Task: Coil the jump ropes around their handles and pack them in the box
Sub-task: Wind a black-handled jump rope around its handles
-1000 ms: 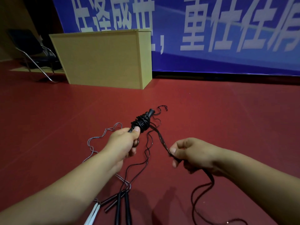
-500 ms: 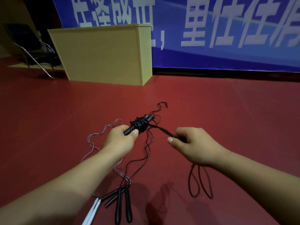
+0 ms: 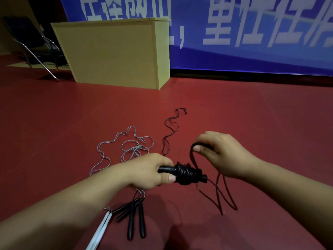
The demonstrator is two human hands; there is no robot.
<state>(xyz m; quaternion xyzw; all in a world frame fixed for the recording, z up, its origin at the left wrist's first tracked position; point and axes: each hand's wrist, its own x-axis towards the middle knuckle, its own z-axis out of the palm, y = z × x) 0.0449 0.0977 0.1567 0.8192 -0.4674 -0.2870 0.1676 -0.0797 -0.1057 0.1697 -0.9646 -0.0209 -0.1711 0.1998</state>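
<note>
Wooden box, contents hidden

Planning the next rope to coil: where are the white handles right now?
In the head view, the white handles lie on the red floor at bottom left, under the left forearm, just left of the black handles.

Black rope — red floor

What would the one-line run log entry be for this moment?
phase: coiling | left hand: grips black jump rope handles | right hand: pinches black rope loop | floor: grey rope uncoiled
</note>
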